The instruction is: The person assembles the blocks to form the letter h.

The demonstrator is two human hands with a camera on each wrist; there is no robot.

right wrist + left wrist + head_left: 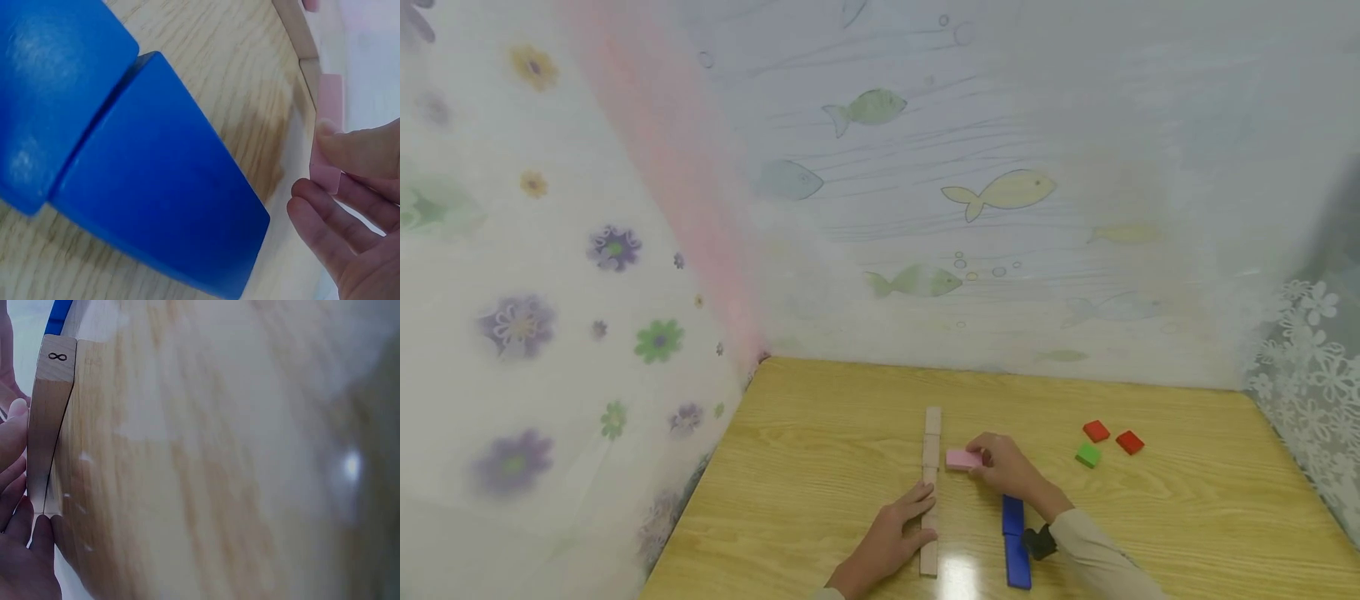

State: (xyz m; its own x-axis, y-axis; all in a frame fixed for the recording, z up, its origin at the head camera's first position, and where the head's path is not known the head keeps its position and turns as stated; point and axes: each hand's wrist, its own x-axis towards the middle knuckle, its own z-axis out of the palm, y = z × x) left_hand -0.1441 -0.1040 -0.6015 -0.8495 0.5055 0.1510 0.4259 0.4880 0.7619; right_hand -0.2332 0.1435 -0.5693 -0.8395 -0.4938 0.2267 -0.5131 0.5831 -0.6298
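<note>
In the head view my right hand (1006,468) pinches a pink block (961,459) between thumb and fingers, just right of the wooden row. The right wrist view shows the thumb pressed on the face of that pink block (330,103). A row of plain wooden blocks (932,450) runs front to back. My left hand (891,533) lies along its left side, fingertips and thumb touching the nearer blocks with fingers extended. The left wrist view shows a wooden block (50,415) marked with an 8 on its end, the left hand (25,562) beside it.
Two blue blocks (1017,560) lie end to end under the right forearm. Two red blocks (1096,431) and a green block (1087,455) sit at the back right. A black device (1040,542) is at the right wrist. Printed curtains (1000,333) border the table (820,417).
</note>
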